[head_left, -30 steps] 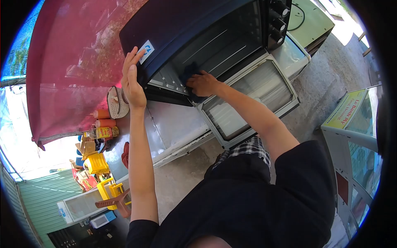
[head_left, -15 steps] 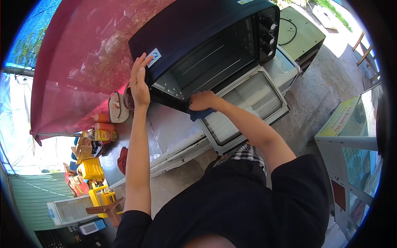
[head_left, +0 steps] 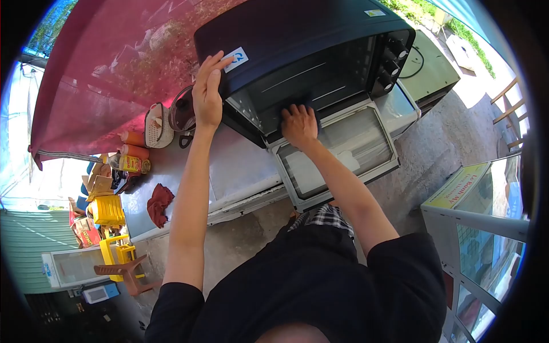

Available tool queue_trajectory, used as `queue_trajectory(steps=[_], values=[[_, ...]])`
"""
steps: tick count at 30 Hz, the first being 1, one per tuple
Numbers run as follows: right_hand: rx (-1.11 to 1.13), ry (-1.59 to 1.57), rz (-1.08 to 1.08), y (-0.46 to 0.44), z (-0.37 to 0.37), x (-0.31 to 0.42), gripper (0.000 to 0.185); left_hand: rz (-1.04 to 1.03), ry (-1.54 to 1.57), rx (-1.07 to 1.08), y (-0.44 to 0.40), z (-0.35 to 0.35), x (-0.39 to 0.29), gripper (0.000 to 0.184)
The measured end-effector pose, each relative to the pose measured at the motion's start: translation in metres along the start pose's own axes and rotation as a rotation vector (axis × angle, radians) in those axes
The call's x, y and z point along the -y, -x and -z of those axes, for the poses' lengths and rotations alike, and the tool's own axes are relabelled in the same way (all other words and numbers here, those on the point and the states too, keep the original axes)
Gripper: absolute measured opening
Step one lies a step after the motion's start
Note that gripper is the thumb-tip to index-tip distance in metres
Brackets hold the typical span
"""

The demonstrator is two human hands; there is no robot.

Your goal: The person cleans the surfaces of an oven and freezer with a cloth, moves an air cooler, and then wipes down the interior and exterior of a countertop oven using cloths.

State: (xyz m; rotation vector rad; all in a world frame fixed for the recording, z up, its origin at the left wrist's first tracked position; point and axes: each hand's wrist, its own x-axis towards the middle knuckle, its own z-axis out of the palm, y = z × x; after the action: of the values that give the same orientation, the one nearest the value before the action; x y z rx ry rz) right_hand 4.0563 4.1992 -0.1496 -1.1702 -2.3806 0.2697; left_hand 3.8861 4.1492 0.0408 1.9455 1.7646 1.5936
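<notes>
A black countertop oven (head_left: 297,27) has its glass door (head_left: 366,132) folded down toward me. My left hand (head_left: 208,102) rests against the oven's left front edge beside a blue-and-white sticker (head_left: 235,59), its fingers stretched out and holding nothing. Just inside the oven mouth, my right hand (head_left: 299,128) presses a dark blue cloth (head_left: 315,116) onto the floor near the front. The fingers cover most of the cloth. Pale smears show on the door glass.
The oven stands on a metal-topped counter (head_left: 240,168). To its left are a white basket (head_left: 158,127), a glass lid (head_left: 182,110), orange bottles (head_left: 134,151) and a dark red cloth (head_left: 159,204). A glass display case (head_left: 486,211) stands at right.
My right hand has moved with the cloth from the oven's front left corner rightward and deeper inside. My left hand stays on the oven's edge. The view has shifted a little.
</notes>
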Motion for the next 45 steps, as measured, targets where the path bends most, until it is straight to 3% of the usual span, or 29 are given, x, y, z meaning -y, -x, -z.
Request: queue_trajectory(steps=[2,6,8,9,11,13,14,16,18,21,23,25,26,28,29,31,32,34,35,36,39,41,45], values=[[0.064,-0.073,0.102,0.011,-0.024,0.044,0.021,-0.004,-0.002,0.001,0.000,0.000,0.003,0.038],[0.130,-0.135,0.023,0.003,-0.012,0.044,0.024,-0.020,-0.005,0.002,-0.001,0.000,0.001,0.038],[0.425,-0.216,-0.017,-0.012,0.003,0.033,0.033,-0.020,-0.011,0.001,0.000,0.000,0.003,0.038],[0.412,-0.214,-0.019,-0.007,0.016,0.029,0.033,-0.016,-0.026,0.006,-0.001,0.001,0.003,0.038],[0.793,-0.361,0.203,0.015,0.046,0.008,0.038,-0.022,-0.009,-0.001,0.001,0.002,0.003,0.037],[0.632,-0.334,0.082,0.016,0.068,-0.023,0.040,-0.006,0.008,-0.020,0.000,-0.001,0.005,0.037],[0.426,-0.254,-0.051,0.010,0.086,-0.037,0.036,-0.009,0.016,-0.022,0.001,-0.002,0.004,0.037],[-0.086,-0.155,-0.080,-0.010,0.091,-0.083,0.025,-0.009,0.012,-0.035,0.000,-0.001,0.003,0.037],[-0.166,0.137,-0.240,-0.019,0.063,-0.130,0.022,-0.010,0.012,-0.030,0.001,-0.001,0.001,0.036],[-0.185,0.198,-0.130,0.008,0.036,-0.094,0.020,-0.004,0.008,-0.016,0.001,0.000,0.001,0.037],[-0.168,0.088,0.109,0.029,0.017,-0.041,0.024,0.002,0.011,-0.007,-0.001,-0.001,-0.002,0.038],[0.163,-0.160,0.231,0.040,0.024,0.004,0.030,0.002,-0.001,0.007,0.001,0.000,-0.004,0.039],[0.153,-0.172,0.229,0.030,0.027,0.011,0.030,0.017,0.000,0.009,0.002,0.000,-0.005,0.039],[0.515,-0.636,-0.159,0.005,0.035,0.015,0.040,0.034,-0.006,0.013,0.001,0.001,-0.005,0.040],[0.516,-0.644,-0.157,-0.012,0.046,0.012,0.040,0.035,-0.005,0.013,0.002,0.001,-0.004,0.041],[0.198,-1.077,-0.550,-0.046,0.064,0.006,0.049,0.039,-0.012,0.010,0.002,0.001,-0.005,0.042],[0.206,-1.087,-0.548,-0.048,0.052,0.014,0.049,0.042,-0.022,0.012,0.003,0.001,-0.006,0.042],[-0.079,-1.348,-0.395,-0.061,0.021,0.043,0.052,0.034,-0.048,0.031,-0.001,0.002,-0.009,0.042],[0.028,-1.323,-0.341,-0.043,0.052,0.069,0.050,0.038,-0.054,0.032,0.000,0.002,-0.011,0.043],[-0.093,-1.098,0.027,-0.026,0.052,0.088,0.043,0.046,-0.059,0.030,0.000,0.002,-0.012,0.044],[-0.268,-0.922,0.065,0.030,0.026,0.099,0.036,0.040,-0.076,0.030,0.000,0.002,-0.011,0.044],[-0.005,-0.917,-0.041,0.060,0.005,0.067,0.041,0.046,-0.088,0.028,0.001,0.002,-0.013,0.045],[0.184,-0.893,-0.181,0.037,0.044,0.052,0.048,0.057,-0.107,0.034,-0.001,0.001,-0.019,0.046]])
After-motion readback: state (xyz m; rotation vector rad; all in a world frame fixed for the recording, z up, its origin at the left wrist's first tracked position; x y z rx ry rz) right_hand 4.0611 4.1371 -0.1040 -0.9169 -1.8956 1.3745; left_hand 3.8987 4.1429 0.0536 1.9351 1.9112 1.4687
